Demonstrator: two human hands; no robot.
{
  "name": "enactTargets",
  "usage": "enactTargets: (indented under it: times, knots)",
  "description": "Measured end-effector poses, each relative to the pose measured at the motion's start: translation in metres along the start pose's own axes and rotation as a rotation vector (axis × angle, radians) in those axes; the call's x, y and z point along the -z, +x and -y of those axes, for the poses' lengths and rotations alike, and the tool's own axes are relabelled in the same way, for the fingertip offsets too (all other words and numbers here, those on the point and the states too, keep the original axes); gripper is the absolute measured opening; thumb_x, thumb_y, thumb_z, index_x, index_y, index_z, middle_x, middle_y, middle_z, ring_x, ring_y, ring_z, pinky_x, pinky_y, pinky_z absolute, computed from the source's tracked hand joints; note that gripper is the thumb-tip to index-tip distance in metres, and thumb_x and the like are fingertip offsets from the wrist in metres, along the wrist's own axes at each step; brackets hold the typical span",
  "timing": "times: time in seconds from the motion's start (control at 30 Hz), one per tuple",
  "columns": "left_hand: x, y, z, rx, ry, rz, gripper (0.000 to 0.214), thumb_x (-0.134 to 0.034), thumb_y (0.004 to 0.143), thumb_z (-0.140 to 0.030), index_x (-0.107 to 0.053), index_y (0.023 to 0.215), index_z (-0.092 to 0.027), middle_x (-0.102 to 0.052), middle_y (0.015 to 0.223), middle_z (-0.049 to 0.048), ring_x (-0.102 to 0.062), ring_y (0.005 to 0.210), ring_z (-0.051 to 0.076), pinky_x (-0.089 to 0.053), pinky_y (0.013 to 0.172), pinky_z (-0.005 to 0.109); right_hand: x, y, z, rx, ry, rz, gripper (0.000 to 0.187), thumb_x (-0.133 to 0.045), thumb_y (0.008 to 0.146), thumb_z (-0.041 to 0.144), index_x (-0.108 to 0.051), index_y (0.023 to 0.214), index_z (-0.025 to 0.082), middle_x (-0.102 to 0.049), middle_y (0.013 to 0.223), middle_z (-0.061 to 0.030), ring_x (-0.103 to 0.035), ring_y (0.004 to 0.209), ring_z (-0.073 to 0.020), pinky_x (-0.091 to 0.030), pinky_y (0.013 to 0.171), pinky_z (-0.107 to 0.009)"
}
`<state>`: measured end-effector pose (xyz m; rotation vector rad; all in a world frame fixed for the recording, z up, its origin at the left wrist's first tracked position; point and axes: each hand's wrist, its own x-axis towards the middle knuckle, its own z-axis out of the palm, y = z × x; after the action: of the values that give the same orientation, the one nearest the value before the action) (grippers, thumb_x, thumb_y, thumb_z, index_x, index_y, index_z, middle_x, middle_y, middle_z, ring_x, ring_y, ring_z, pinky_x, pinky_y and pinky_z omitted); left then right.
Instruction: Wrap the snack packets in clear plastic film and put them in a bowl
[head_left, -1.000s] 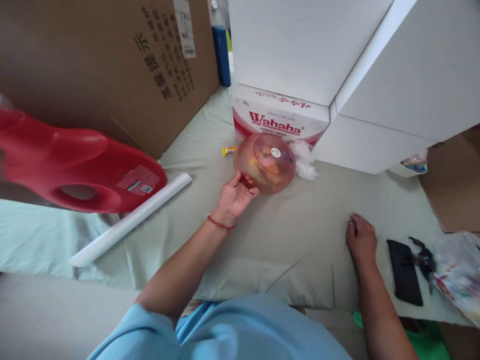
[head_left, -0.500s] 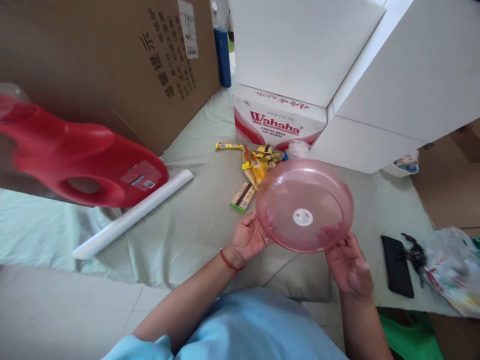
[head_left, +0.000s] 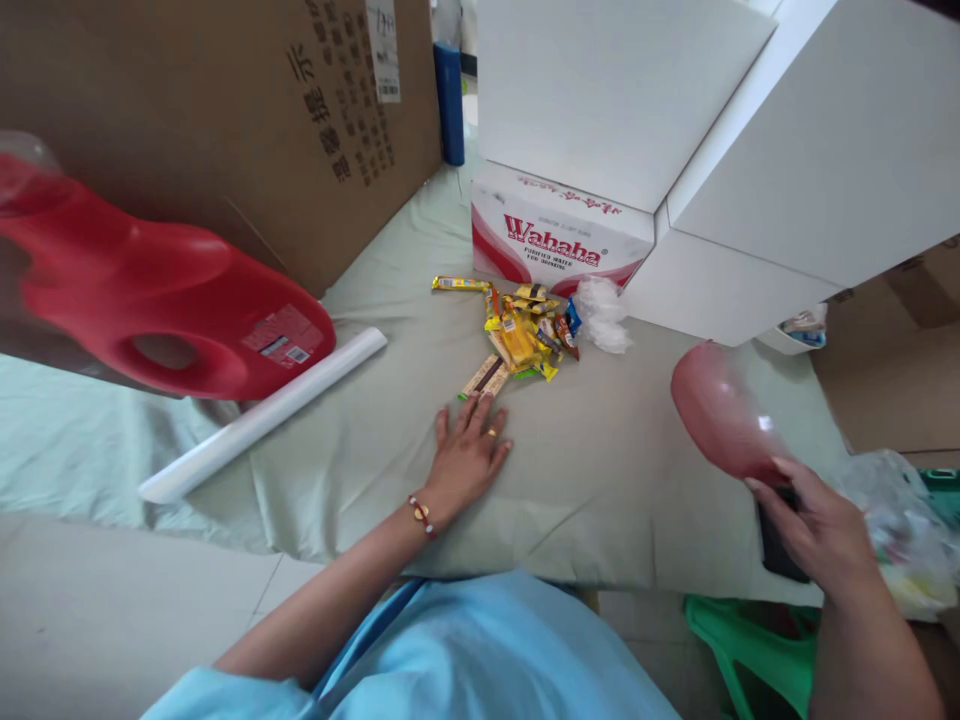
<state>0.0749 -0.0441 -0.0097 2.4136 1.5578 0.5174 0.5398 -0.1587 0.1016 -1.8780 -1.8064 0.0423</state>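
Observation:
My left hand point(head_left: 469, 455) lies palm down on the cloth with fingers spread, its fingertips at the near end of a flat wrapped snack bar point(head_left: 484, 378). Beyond that bar is a heap of small packaged snacks point(head_left: 521, 335), mostly yellow. Out on the right, my right hand point(head_left: 817, 520) grips a translucent pink plastic dish point(head_left: 724, 415) by its near edge. The dish is tilted up and smeared by motion. A crumpled clear plastic bag point(head_left: 602, 314) lies just right of the snacks.
A white tube point(head_left: 262, 415) and a big red jug point(head_left: 172, 310) lie on the left, before a cardboard box point(head_left: 225, 120). A Wahaha carton point(head_left: 555, 235) and white boxes point(head_left: 600, 90) stand behind. Under my right hand is a black phone point(head_left: 776, 555); a green stool point(head_left: 735, 640) stands below.
The pink dish has gone from both hands at the middle to my right hand alone, far right. My left hand has let go and come down flat beside the snack bar.

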Motion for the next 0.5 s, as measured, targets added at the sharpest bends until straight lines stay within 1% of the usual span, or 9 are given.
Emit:
enactTargets:
  times: [0.07,0.1,0.13,0.2,0.3,0.37,0.4,0.47,0.5]
  knots:
    - [-0.007,0.010,0.012,-0.002,0.012,0.038,0.052,-0.048,0.106,-0.038,-0.055,0.155,-0.022,-0.035,0.173,0.0182,-0.027,0.162,0.038,-0.024,0.129,0.068,-0.009,0.020,-0.025,0.086,-0.198,0.069,0.032,-0.059,0.094,0.045,-0.075,0.111,0.022,-0.079,0.105,-0.0132,-0.075,0.094,-0.0313,-0.061,0.084,-0.044]
    - [-0.011,0.017,0.016,-0.008,-0.004,0.048,0.054,-0.047,0.107,-0.039,-0.052,0.157,-0.021,-0.031,0.175,0.0178,-0.025,0.164,0.036,-0.025,0.130,0.064,-0.015,0.028,-0.038,0.092,-0.260,0.095,0.034,-0.055,0.094,0.043,-0.075,0.111,0.021,-0.079,0.106,-0.0154,-0.075,0.096,-0.0326,-0.061,0.085,-0.045]
    - [-0.015,0.026,0.018,-0.004,-0.026,0.049,0.055,-0.045,0.107,-0.039,-0.050,0.158,-0.019,-0.029,0.176,0.0179,-0.023,0.165,0.035,-0.025,0.131,0.061,-0.022,0.035,-0.049,0.075,-0.311,0.109,0.036,-0.053,0.094,0.041,-0.075,0.112,0.019,-0.078,0.107,-0.0170,-0.074,0.098,-0.0335,-0.061,0.085,-0.047]
    - [-0.022,0.046,0.020,0.017,-0.077,0.034,0.057,-0.045,0.106,-0.038,-0.049,0.158,-0.015,-0.030,0.175,0.0192,-0.022,0.165,0.035,-0.023,0.132,0.060,-0.036,0.046,-0.071,-0.001,-0.377,0.108,0.040,-0.051,0.091,0.039,-0.076,0.115,0.018,-0.078,0.109,-0.0185,-0.073,0.097,-0.0344,-0.060,0.084,-0.048]
    - [-0.029,0.083,0.023,0.015,-0.164,0.019,0.060,-0.046,0.104,-0.038,-0.048,0.158,-0.012,-0.033,0.173,0.0210,-0.022,0.164,0.037,-0.022,0.132,0.062,-0.050,0.063,-0.094,-0.133,-0.394,0.041,0.044,-0.054,0.085,0.037,-0.077,0.117,0.018,-0.077,0.109,-0.0189,-0.071,0.098,-0.0361,-0.058,0.087,-0.051]
    - [-0.032,0.109,0.027,-0.006,-0.214,0.011,0.062,-0.048,0.102,-0.037,-0.047,0.158,-0.010,-0.033,0.173,0.0224,-0.022,0.164,0.040,-0.022,0.131,0.064,-0.055,0.078,-0.104,-0.209,-0.364,0.005,0.044,-0.056,0.081,0.036,-0.078,0.116,0.019,-0.077,0.107,-0.0184,-0.070,0.097,-0.0370,-0.056,0.087,-0.053]
    - [-0.032,0.122,0.030,-0.014,-0.235,0.006,0.063,-0.049,0.101,-0.035,-0.047,0.158,-0.009,-0.033,0.173,0.0227,-0.022,0.164,0.040,-0.021,0.131,0.064,-0.057,0.087,-0.107,-0.235,-0.348,0.009,0.044,-0.057,0.081,0.035,-0.078,0.117,0.020,-0.077,0.108,-0.0182,-0.069,0.098,-0.0371,-0.055,0.088,-0.054]
    - [-0.031,0.143,0.034,-0.015,-0.261,0.007,0.064,-0.052,0.097,-0.032,-0.048,0.158,-0.011,-0.034,0.173,0.0223,-0.023,0.163,0.040,-0.020,0.131,0.065,-0.060,0.105,-0.106,-0.253,-0.351,0.020,0.046,-0.056,0.084,0.036,-0.077,0.120,0.017,-0.075,0.112,-0.0197,-0.068,0.105,-0.0380,-0.053,0.093,-0.056]
    - [-0.030,0.150,0.036,-0.011,-0.263,0.016,0.065,-0.054,0.095,-0.031,-0.048,0.157,-0.012,-0.035,0.172,0.0217,-0.024,0.163,0.040,-0.019,0.131,0.066,-0.063,0.114,-0.101,-0.241,-0.366,0.004,0.048,-0.055,0.086,0.036,-0.075,0.123,0.015,-0.073,0.117,-0.0216,-0.066,0.110,-0.0388,-0.051,0.098,-0.059]
